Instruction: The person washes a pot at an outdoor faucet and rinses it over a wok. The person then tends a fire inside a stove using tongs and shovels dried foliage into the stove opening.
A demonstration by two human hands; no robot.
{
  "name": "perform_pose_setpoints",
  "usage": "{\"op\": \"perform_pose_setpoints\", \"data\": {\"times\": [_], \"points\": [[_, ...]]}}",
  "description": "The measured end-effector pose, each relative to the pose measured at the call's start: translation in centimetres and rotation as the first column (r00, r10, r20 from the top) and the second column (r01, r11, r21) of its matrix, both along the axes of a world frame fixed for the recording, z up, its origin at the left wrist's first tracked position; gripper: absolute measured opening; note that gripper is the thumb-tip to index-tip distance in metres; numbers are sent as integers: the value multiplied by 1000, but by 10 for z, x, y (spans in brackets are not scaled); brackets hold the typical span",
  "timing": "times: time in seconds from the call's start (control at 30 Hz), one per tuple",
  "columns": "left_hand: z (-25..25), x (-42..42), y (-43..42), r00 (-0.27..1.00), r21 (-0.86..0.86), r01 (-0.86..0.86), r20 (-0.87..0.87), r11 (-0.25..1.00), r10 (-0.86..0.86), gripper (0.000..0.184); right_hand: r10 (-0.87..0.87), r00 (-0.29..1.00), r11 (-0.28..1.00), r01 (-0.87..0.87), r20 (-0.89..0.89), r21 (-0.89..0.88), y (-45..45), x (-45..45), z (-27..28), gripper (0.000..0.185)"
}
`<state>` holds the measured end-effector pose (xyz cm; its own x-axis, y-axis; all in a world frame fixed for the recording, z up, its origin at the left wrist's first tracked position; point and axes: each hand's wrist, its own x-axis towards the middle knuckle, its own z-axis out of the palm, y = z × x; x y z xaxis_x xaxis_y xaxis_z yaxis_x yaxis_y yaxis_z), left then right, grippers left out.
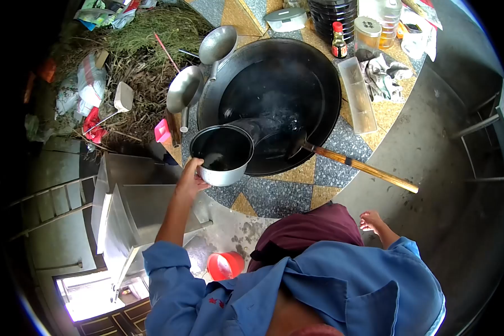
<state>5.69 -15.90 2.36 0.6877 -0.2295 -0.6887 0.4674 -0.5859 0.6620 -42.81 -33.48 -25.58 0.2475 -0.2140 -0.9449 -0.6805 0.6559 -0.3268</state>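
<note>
My left hand (191, 178) grips the near left rim of a round metal pot (223, 177) with a dark inside. The pot is tilted over the left front edge of a large black wok (274, 73) set into the tiled stove. Dark liquid lies in the wok, with ripples near its middle. A spatula with a wooden handle (369, 170) rests over the wok's right front rim, its blade inside. My right hand (369, 220) hangs beside my body, off the counter, with curled fingers; whether it holds anything is too small to tell.
Two metal ladles (217, 45) lie left of the wok. On the right stand a long plastic tray (357, 95), a cloth (383, 77), a red-capped bottle (339, 42) and jars. Dry brush (134, 61) is piled at the left. A red bucket (225, 265) sits on the floor.
</note>
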Motion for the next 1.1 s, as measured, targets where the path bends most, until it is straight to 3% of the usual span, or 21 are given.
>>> {"op": "perform_pose_setpoints", "data": {"times": [0.03, 0.07, 0.2, 0.3, 0.33, 0.37, 0.47, 0.53, 0.57, 0.63, 0.7, 0.77, 0.83, 0.9, 0.97, 1.07, 1.1], "points": [[4, 3, -7, 996, 63, 55, 66, 996, -59, 59, -4, 1000, 1000, 4, 0, 9, 1, 0, -3, 13], [1, 22, -8, 988, 81, 155, -23, 985, -154, 77, -19, 1000, 1000, 19, -5, 7, 3, -2, -8, 14], [12, 40, -34, 951, 204, 295, 37, 934, -308, 98, -70, 997, 997, 70, -12, 35, 2, -1, -12, 15], [15, 50, -51, 934, 246, 316, 89, 916, -346, 97, -80, 997, 995, 81, -19, 56, 3, 1, -15, 14], [13, 59, -55, 924, 334, 310, 115, 890, -364, 98, -78, 997, 995, 79, -18, 63, 4, 4, -13, 14], [44, 18, -78, 940, 299, 256, 146, 919, -309, 98, -72, 997, 996, 73, -26, 43, 5, 6, -10, 14], [25, 41, -85, 896, 368, 288, 222, 884, -385, 100, -55, 998, 998, 55, -23, 17, 6, 8, -11, 13], [27, 36, -97, 722, 506, 384, 357, 772, -593, 101, -45, 999, 999, 45, -11, 13, 9, 9, -12, 13], [30, 33, -103, 722, 507, 381, 359, 773, -592, 101, -49, 999, 999, 49, -7, 19, 10, 10, -11, 14], [37, 25, -115, 559, 625, 373, 438, 685, -704, 102, -48, 999, 999, 48, -1, 24, 10, 11, -10, 14], [47, 14, -127, 496, 681, 339, 457, 649, -738, 102, -15, 1000, 999, 15, -2, 31, 11, 12, -9, 13], [57, 3, -139, 388, 852, 196, 388, 486, -836, 101, -9, 1000, 1000, 9, 4, 25, 12, 11, -18, 13], [62, -7, -144, 360, 851, 153, 425, 502, -831, 100, -3, 1000, 1000, 3, 9, 19, 12, 10, -20, 13], [76, -26, -151, 162, 906, 44, 410, 422, -898, 99, -29, 1000, 999, 29, 3, 20, 11, 11, -17, 12], [68, -24, -146, -161, 860, -136, 471, 492, -867, 98, -4, 1000, 1000, 4, -8, 10, 10, 11, -13, 13], [75, -33, -136, -337, 807, -179, 488, 563, -805, 98, 23, 1000, 1000, -23, -18, 5, 10, 11, -10, 14], [74, -34, -131, -319, 806, -189, 490, 561, -811, 98, 15, 1000, 1000, -15, -20, 11, 11, 10, -9, 14]]}}
